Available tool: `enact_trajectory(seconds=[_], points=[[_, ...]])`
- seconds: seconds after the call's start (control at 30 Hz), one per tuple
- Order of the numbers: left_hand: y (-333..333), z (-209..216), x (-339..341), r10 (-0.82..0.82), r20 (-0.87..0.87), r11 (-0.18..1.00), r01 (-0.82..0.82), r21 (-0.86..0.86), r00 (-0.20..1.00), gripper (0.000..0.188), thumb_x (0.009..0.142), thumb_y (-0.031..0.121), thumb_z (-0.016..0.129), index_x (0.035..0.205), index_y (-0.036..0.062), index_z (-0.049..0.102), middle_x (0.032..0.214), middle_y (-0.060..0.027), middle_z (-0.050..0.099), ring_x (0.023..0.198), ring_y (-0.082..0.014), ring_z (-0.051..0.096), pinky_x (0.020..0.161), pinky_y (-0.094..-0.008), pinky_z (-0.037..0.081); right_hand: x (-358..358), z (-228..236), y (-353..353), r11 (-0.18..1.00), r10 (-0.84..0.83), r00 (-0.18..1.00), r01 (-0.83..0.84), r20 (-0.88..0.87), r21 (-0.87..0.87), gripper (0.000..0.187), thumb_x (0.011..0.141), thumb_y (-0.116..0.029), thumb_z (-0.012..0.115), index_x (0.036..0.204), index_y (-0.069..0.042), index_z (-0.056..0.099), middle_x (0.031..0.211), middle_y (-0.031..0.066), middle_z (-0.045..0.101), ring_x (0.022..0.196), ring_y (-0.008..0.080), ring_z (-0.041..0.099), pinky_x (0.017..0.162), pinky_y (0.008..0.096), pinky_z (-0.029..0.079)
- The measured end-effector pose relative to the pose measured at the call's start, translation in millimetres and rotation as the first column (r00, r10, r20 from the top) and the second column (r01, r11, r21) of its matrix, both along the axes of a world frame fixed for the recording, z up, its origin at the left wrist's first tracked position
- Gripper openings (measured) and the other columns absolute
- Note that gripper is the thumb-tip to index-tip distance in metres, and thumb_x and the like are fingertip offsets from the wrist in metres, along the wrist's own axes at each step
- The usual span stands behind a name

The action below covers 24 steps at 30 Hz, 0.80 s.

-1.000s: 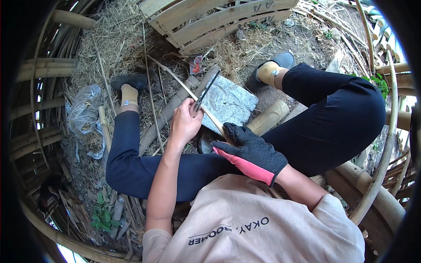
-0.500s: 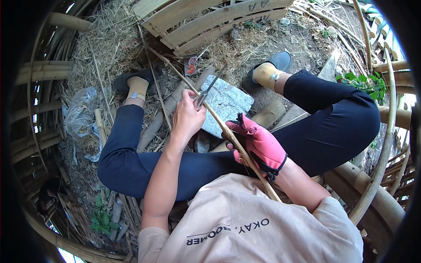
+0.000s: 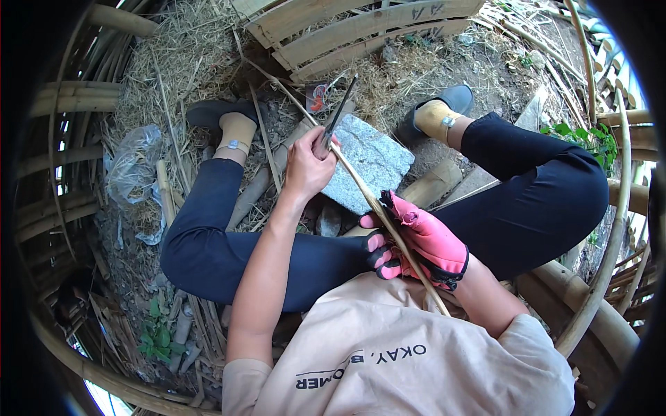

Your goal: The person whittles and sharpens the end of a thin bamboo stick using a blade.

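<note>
My bare left hand (image 3: 309, 163) is closed round the handle of a knife (image 3: 338, 111), its narrow dark blade pointing up and away. The blade's base meets a long, thin bamboo stick (image 3: 359, 182) beside my fist. The stick runs diagonally from the straw at the far left to my shirt. In a pink and black glove, my right hand (image 3: 427, 243) cradles the stick's near part across the palm. Its fingers curl loosely beneath, and the thumb lies along the far side. Below the knife, a flat grey stone block (image 3: 374, 159) rests on the ground.
A slatted bamboo panel (image 3: 361, 35) stands at the far side. Bamboo poles (image 3: 430, 184) lie beside the stone. A crumpled clear plastic bag (image 3: 135, 166) sits on the left. My bent legs flank the work, and bamboo rails (image 3: 617, 208) curve along the right.
The scene has shifted slightly right in the picture. My right hand's fingers have loosened and spread more under the stick. My left hand still grips the knife at the stick.
</note>
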<state>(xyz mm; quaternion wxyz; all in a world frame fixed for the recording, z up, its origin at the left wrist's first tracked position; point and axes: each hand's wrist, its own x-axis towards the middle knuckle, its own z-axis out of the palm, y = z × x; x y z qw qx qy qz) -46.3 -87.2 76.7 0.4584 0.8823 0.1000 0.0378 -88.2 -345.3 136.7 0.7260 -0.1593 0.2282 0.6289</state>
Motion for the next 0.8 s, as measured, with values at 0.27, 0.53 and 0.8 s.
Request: enact_trajectory(seconds=[0.27,0.53,0.8], points=[[0,-15,2,-0.013,-0.003,0.992,0.012,-0.129,1.0,0.01,0.085,0.005,0.065,0.094,0.0037,0.069,0.089,-0.009,0.077,0.087,-0.0227,0.075,0.08,-0.0361,0.056,-12,6,3,0.987,-0.008,0.97,0.046,0.241,-0.154,0.046,0.108,-0.047,0.05,0.136,-0.011,0.054,0.072,-0.0021,0.056,0.053,0.011,0.055,0.048,0.0266,0.046],[9,40,-16,-0.013,-0.233,0.997,-0.005,-0.078,0.972,0.031,0.096,0.003,0.063,0.127,0.0054,0.063,0.091,-0.0018,0.072,0.087,-0.0093,0.07,0.079,-0.0258,0.054,-3,-9,7,0.988,-0.154,0.988,0.153,0.02,0.022,0.041,0.108,-0.041,0.054,0.133,-0.007,0.056,0.062,-0.0039,0.054,0.045,0.0073,0.048,0.042,0.0248,0.041],[39,62,-43,-0.153,-0.388,0.845,0.324,0.425,0.909,0.041,0.088,0.027,0.076,0.076,-0.0024,0.051,0.064,-0.0211,0.05,0.063,-0.042,0.055,0.059,-0.0471,0.042,1,2,22,0.912,0.172,0.892,0.016,0.418,-0.41,0.062,0.102,-0.057,0.057,0.142,-0.01,0.052,0.095,0.0049,0.062,0.063,0.013,0.061,0.058,0.0291,0.055]])
